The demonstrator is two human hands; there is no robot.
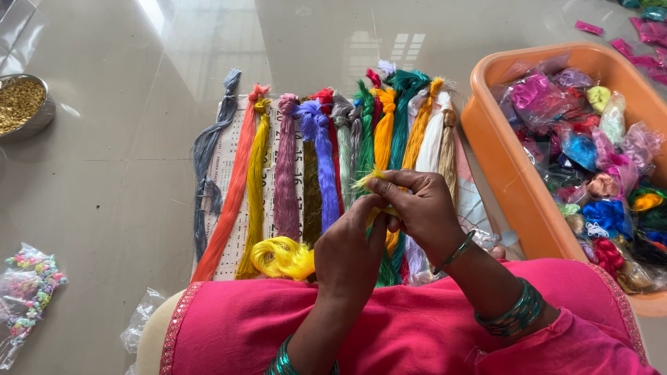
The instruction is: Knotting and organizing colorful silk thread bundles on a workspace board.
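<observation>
Nearest, we note a pink garment (417,333) across the lap; above it the left hand (347,253) and right hand (420,208) both pinch one yellow thread bundle (281,257), whose loop lies left of the left hand; beyond, coloured thread skeins (326,160) lie side by side on a printed sheet (226,173); right, an orange tub (500,167) holds wrapped threads; far left, a steel bowl (24,104).
</observation>
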